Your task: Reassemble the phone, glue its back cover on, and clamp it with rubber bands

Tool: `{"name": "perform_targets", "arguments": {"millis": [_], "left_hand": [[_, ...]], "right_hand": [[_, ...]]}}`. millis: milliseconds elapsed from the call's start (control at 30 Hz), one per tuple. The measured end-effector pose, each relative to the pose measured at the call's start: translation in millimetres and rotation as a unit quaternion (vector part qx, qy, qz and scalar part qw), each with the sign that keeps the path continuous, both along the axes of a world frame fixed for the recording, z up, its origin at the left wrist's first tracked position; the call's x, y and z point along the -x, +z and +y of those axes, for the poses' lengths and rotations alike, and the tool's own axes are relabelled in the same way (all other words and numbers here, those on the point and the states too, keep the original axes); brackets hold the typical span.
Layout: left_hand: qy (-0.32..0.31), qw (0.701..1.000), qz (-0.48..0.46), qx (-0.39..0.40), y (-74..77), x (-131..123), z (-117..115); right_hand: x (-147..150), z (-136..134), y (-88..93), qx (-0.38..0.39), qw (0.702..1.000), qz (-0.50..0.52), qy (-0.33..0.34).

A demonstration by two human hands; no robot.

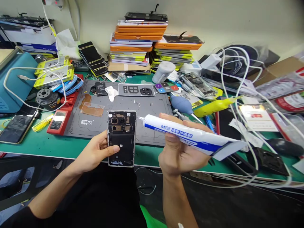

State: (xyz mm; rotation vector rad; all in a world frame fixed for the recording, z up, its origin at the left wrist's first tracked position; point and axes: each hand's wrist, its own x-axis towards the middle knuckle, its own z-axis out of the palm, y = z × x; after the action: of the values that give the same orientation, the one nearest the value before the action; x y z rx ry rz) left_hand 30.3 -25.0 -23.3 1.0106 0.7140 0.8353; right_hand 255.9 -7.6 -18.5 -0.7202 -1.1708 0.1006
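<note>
Two held | our left grip clamps the phone by its left side, before the desk | our right grip wraps the tube, long axis crosswise to the phone's, nozzle just beside its upper right edge, contact unclear

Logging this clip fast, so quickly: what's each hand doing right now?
Left hand: closed on the opened phone, thumb across its back.
Right hand: closed around the white-and-blue tube, nozzle at the phone's edge.
</note>
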Motion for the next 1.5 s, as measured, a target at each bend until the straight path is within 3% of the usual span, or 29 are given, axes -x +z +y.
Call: {"name": "perform_targets", "arguments": {"millis": [267,500,633,1500], "left_hand": [[0.007,1.0,-0.002,0.003,1.4,-0.2,-0.7],[0.012,1.0,0.01,0.005,2.5,-0.9,-0.4],[0.009,1.0,0.012,0.006,3.8,-1.8,-0.6],[0.01,1.0,0.001,0.006,3.8,1.0,-0.6]], "right_hand": [[0.4,1.5,-3.7,-0.033,0.999,-0.015,0.002],[-2.2,-6.7,-9.5,0.011,1.0,-0.009,-0.008],[-2.1,-8.0,-10.8,-0.008,1.0,-0.009,-0.004],[2.1,-7.5,0.1,0.015,0.999,-0.017,-0.038]]}}
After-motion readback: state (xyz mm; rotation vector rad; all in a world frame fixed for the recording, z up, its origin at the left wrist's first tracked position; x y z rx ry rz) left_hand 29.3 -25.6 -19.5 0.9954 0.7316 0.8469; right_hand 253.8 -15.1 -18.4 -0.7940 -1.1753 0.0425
